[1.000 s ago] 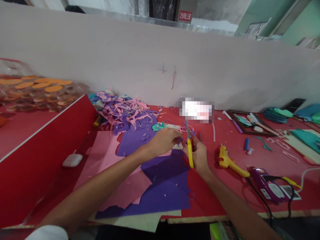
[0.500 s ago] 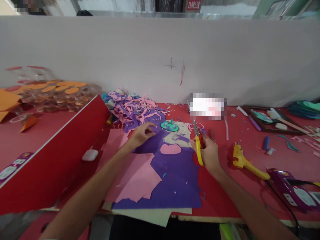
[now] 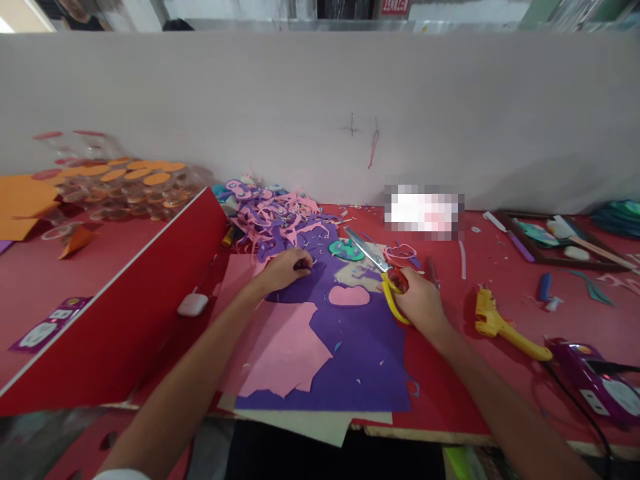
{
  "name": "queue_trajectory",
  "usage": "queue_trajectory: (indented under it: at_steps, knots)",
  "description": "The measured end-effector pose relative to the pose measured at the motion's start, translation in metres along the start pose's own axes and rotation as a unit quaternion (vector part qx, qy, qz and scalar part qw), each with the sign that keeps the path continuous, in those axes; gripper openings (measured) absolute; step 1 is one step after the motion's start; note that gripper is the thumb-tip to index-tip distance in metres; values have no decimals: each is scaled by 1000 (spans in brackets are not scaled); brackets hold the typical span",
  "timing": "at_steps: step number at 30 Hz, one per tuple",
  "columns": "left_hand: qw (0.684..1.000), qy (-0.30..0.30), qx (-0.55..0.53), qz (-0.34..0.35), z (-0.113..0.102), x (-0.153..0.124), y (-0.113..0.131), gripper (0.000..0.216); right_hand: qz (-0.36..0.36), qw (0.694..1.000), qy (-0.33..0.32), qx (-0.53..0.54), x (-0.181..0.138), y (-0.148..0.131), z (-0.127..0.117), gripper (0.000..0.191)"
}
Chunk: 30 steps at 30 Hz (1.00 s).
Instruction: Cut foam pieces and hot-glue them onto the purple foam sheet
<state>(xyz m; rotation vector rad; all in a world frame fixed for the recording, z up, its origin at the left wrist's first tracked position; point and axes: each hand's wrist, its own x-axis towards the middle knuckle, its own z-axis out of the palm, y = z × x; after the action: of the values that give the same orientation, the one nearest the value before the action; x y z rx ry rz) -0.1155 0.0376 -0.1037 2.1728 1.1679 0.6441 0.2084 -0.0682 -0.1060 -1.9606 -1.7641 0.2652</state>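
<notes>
A worker's right hand (image 3: 420, 300) grips a pair of scissors (image 3: 383, 265) with red and yellow handles above a red desk (image 3: 450, 393), fingers clamped around the handles and blades angled forward and left toward a green cutout (image 3: 347, 251). The left hand (image 3: 289, 268), its fingers curled inward, is at the left part of a purple sheet (image 3: 370, 363); whether the fingers pinch anything cannot be told. Between the 2 hands and slightly nearer the worker, a pink cutout (image 3: 349, 296) lies flat on the purple sheet. A jagged pink sheet (image 3: 280, 343) overlaps it at left. Beyond the left hand, a heap of pink and purple scraps (image 3: 275, 217) rests against a pale panel (image 3: 280, 100). To the right of the scissors, a yellow glue gun (image 3: 505, 327) lies near a purple power strip (image 3: 595, 383), with a brown tray (image 3: 525, 255) farther back.
</notes>
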Motion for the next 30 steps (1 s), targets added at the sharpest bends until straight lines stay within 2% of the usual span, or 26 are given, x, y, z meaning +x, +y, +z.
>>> queue_trajectory:
  at_steps: [3,6,9,12,15,18,20,22,27,30]
  knots:
    - [1000,24,-19,4,-1,0,1,8,-23,997,-42,-59,2,3,4,28]
    - [997,58,-47,-5,2,1,5,8,-45,996,-61,-40,4,6,5,21]
    - [989,99,-105,-8,12,3,16,11,-40,998,-47,-17,7,8,-1,19]
    - [962,135,-236,-4,27,1,36,15,-4,999,-28,-45,9,9,-6,24]
    - [936,143,-322,-19,41,-3,55,15,7,998,-9,-66,10,14,-7,31]
    - [910,145,-387,-30,52,-7,64,17,-67,996,3,-58,13,21,-3,37]
    - [904,149,-400,-32,57,-9,66,19,-119,992,3,-53,14,24,1,37]
    - [903,154,-399,-31,60,-10,67,19,-140,989,9,-40,14,26,3,36]
    - [900,148,-408,-37,61,-12,72,24,-59,994,90,-33,12,29,1,43]
    - [906,142,-397,-43,61,-13,75,26,-56,984,167,-24,12,28,-7,37]
